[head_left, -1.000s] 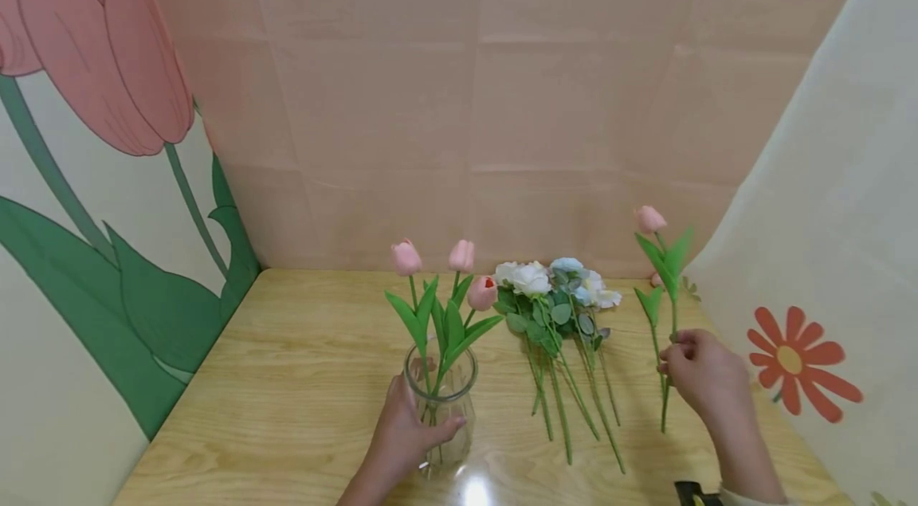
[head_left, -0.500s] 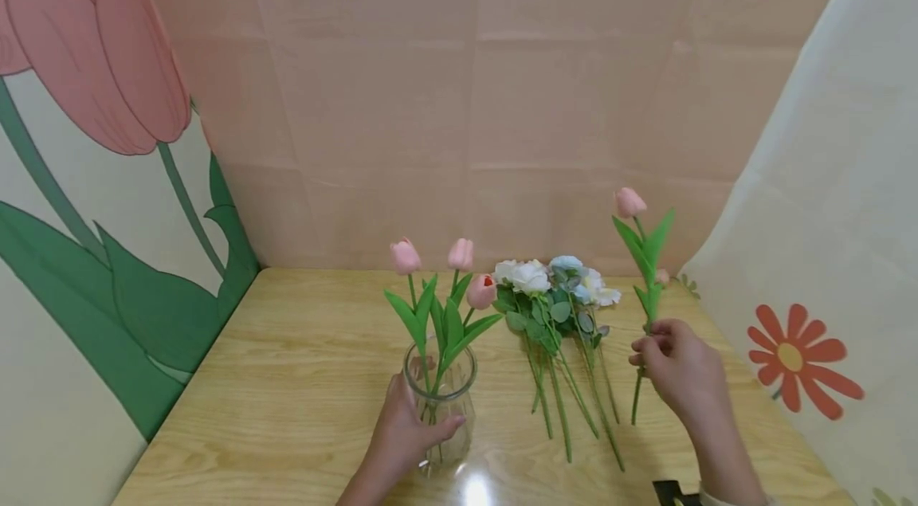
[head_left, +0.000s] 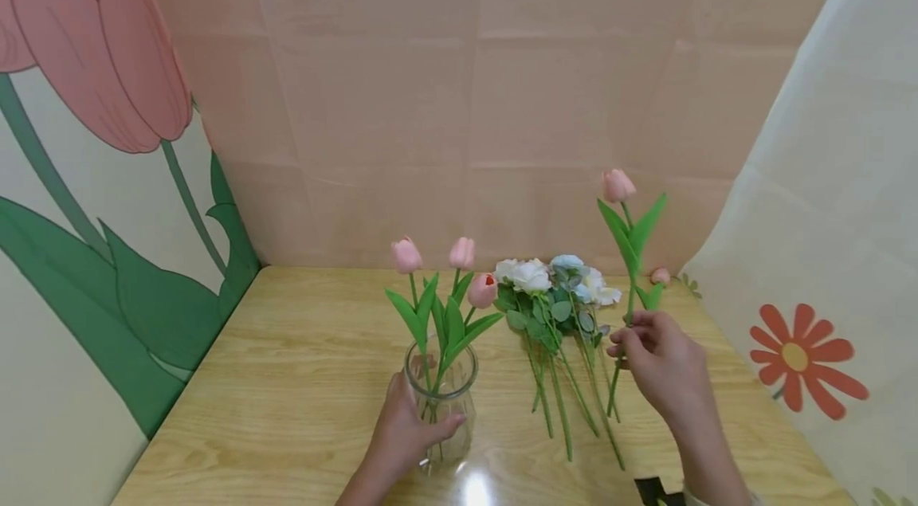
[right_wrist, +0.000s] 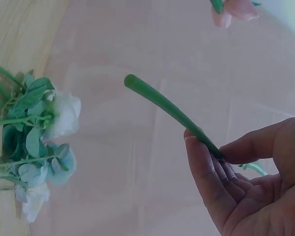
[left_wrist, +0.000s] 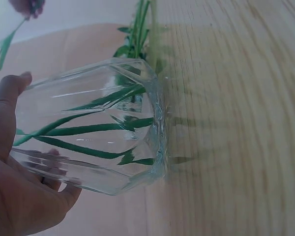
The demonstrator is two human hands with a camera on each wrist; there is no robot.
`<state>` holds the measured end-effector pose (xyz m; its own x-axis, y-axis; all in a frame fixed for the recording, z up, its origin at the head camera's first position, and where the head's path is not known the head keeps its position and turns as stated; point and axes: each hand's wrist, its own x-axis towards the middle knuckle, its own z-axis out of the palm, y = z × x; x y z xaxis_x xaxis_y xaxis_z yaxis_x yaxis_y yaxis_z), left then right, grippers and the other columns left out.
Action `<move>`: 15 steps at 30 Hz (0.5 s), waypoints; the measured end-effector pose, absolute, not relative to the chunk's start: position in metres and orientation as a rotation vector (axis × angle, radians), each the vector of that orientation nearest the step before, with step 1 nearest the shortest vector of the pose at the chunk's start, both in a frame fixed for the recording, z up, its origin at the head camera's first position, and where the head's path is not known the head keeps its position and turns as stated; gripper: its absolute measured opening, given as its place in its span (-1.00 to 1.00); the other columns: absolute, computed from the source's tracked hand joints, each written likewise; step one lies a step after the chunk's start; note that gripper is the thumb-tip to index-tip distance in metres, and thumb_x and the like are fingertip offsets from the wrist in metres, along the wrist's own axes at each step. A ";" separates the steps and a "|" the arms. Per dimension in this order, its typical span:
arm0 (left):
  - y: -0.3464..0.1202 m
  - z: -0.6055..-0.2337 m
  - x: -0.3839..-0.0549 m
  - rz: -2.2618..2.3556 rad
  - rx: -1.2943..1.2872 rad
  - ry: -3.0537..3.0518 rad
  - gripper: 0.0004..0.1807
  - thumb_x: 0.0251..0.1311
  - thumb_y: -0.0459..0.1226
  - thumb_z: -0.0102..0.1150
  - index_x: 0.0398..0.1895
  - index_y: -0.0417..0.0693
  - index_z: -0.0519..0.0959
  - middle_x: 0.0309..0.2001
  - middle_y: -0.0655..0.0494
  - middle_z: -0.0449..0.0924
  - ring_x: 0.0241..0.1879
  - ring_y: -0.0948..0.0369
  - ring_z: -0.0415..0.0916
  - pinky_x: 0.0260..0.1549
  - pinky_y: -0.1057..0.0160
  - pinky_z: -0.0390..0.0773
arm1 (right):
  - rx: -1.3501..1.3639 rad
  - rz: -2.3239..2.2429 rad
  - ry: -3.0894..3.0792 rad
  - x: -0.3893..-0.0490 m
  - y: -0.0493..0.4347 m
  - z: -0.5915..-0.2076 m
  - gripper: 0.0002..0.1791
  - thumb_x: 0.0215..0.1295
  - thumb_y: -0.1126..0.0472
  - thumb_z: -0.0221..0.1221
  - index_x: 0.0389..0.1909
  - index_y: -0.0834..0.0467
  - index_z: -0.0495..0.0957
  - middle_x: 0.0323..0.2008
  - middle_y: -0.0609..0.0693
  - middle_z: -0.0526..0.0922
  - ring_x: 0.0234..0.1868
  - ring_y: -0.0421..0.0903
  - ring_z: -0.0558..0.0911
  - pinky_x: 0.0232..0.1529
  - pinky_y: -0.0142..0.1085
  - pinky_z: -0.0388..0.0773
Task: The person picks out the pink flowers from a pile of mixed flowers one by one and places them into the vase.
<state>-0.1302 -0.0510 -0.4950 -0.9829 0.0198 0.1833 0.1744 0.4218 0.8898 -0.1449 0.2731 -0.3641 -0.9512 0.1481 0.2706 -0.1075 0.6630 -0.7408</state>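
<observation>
A clear glass vase stands upright on the table, with three pink tulips in it; their green stems show through the glass in the left wrist view. My left hand grips the vase from its left side, thumb across the front. To the right, my right hand pinches the stem of another pink tulip between thumb and fingers, bloom up and above the table. In the right wrist view the cut end of that stem juts out past the fingertips.
White and pale blue flowers with long stems lie on the wooden table between the hands. Behind the right hand lies one more pink tulip. A pink cloth backdrop hangs behind; a printed white cloth borders the right side.
My right hand has moved left and a little up with the tulip, away from the tulip lying at the right. The left hand and the vase have stayed in place.
</observation>
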 end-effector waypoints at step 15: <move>-0.051 -0.492 -0.128 -1.623 -0.168 -2.521 0.09 -0.18 0.08 0.61 0.45 0.00 0.27 0.19 -0.18 0.43 0.18 -0.13 0.46 0.17 -0.27 0.49 | 0.077 1.269 -2.479 -0.137 0.244 -0.348 -0.73 0.48 0.34 0.08 0.11 0.36 0.40 -0.20 0.21 0.74 -0.35 -0.26 0.73 -0.34 -0.40 0.71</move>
<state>-0.1277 -0.0512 -0.4916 -0.9843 0.0190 0.1757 0.1678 0.4124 0.8954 -0.1373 0.2441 -0.3483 -0.9360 0.1108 0.3340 -0.2061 0.5969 -0.7754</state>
